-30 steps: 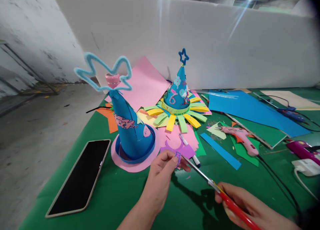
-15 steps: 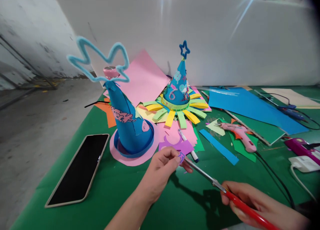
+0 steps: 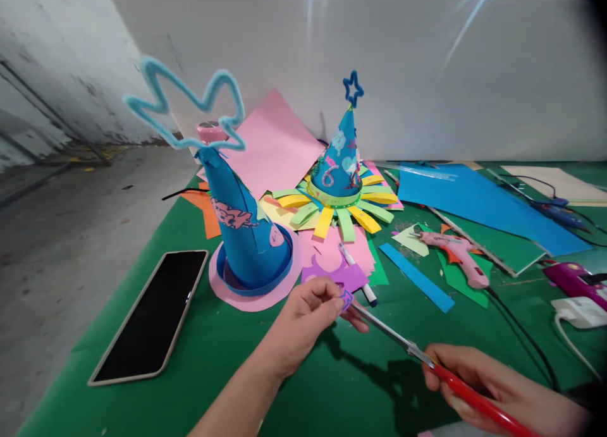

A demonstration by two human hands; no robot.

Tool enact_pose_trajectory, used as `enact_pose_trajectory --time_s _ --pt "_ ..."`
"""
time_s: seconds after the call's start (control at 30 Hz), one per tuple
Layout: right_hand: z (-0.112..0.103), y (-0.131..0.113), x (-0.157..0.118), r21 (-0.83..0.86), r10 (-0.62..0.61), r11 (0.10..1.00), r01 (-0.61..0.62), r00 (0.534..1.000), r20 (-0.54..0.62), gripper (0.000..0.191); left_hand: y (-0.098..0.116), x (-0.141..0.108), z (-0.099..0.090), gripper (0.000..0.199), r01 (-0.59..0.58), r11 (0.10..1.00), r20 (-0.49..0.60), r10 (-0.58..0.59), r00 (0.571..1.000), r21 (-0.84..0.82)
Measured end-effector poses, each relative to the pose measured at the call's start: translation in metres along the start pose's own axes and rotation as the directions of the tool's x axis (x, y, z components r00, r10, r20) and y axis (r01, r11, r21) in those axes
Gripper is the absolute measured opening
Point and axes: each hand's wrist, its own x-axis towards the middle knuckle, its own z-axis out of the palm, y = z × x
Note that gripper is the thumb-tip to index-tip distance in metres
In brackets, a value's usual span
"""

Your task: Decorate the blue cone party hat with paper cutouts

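Left grip [image 3: 310, 318] pinches a small purple cutout [image 3: 348, 299] between thumb and fingertips, its blue zigzag outline facing up, above the counter [image 3: 203, 355]. Right grip [image 3: 478, 374] is wrapped around the red handles of the scissors [image 3: 446, 378], whose blades stand nearly together with their tips at the cutout's right edge; whether any paper lies between them is too small to tell.

Trimming around the drawn outline looks like the step in hand, and it seems well along, since the cutout is already apart from the purple sheet [image 3: 348, 274] lying just beyond the left fingers, partly over the marker [image 3: 370, 295]. The next cut would call for turning the cutout a little with the left fingers, then short snips by the tips so the line is not nicked; the fingers behind the cutout sit close to the blades and deserve care.

Compared with a second ago, the cutout is tilted more to the right, and the scissors and right grip sit farther right. The view has shifted slightly, but the near hat [image 3: 241, 247], far hat [image 3: 337, 171], phone [image 3: 152, 317] and glue gun [image 3: 458, 250] keep their places on the counter.
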Motion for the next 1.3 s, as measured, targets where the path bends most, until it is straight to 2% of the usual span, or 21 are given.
enact_pose_trajectory --time_s 0.17,0.4,0.6,0.77,1.17,1.3 --pt "0.0 -0.001 0.0 -0.001 -0.008 1.0 0.008 1.0 0.009 0.013 0.0 0.0 -0.002 0.016 0.006 1.0 0.003 -0.006 1.0 0.003" --pt "0.0 0.001 0.001 0.08 0.003 0.997 -0.006 0.999 0.039 0.017 -0.001 0.0 0.0 0.016 0.005 1.0 0.006 -0.005 1.0 0.013" --pt "0.002 -0.001 0.001 0.031 -0.011 0.999 0.009 0.998 0.063 0.02 -0.001 0.0 0.0 0.016 0.02 1.0 -0.006 -0.02 1.0 0.007" --pt "0.002 -0.002 0.001 0.027 0.027 0.999 -0.028 0.999 0.028 0.022 0.0 0.001 0.0 0.017 0.013 1.0 -0.007 -0.013 1.0 0.009" --pt "0.001 0.004 0.002 -0.024 -0.017 1.0 0.018 0.999 0.038 0.036 0.0 0.0 0.001 0.017 0.031 0.999 0.001 -0.031 1.0 0.008" --pt "0.001 0.008 0.001 0.004 -0.04 0.999 0.04 0.999 -0.006 0.037 0.0 0.0 0.002 0.017 0.031 1.0 0.002 -0.031 1.0 0.003"
